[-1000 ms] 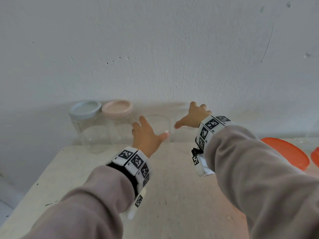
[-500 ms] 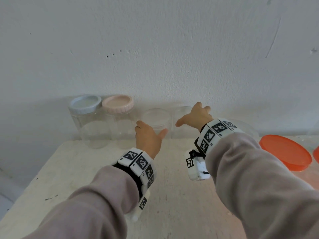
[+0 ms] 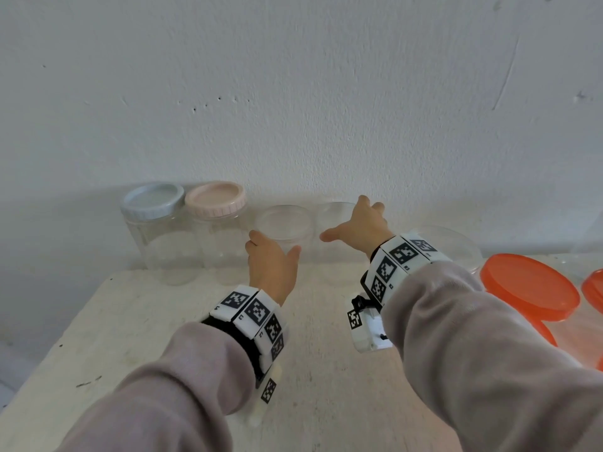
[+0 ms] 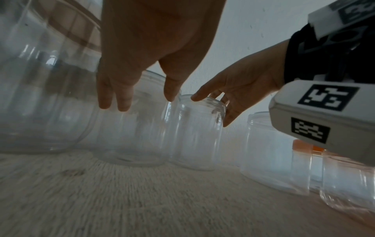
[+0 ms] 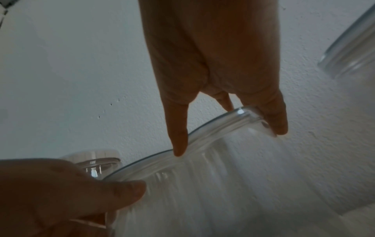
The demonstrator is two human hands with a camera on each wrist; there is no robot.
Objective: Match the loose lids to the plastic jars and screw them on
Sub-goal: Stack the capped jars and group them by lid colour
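Several clear plastic jars stand in a row against the wall. Two carry lids, one pale blue (image 3: 151, 200) and one pink (image 3: 215, 198). To their right is an open jar (image 3: 283, 223), and my left hand (image 3: 274, 245) hovers just in front of it with straight fingers (image 4: 113, 99), holding nothing. My right hand (image 3: 346, 220) spans the mouth of the neighbouring open jar (image 4: 196, 136). Its thumb (image 5: 178, 144) and a finger (image 5: 278, 125) press on opposite sides of the rim (image 5: 213, 128). Orange lids (image 3: 528, 285) lie at the right.
A wider open jar (image 3: 447, 243) stands right of my right hand. More jars with orange lids (image 4: 304, 146) crowd the right side. The pale table (image 3: 163, 321) ends at its left edge, and the wall (image 3: 293, 93) is close behind the jars.
Both hands have reached further toward the jars. My right hand has come down onto the open jar's rim, and my left has dropped lower in front of its jar.
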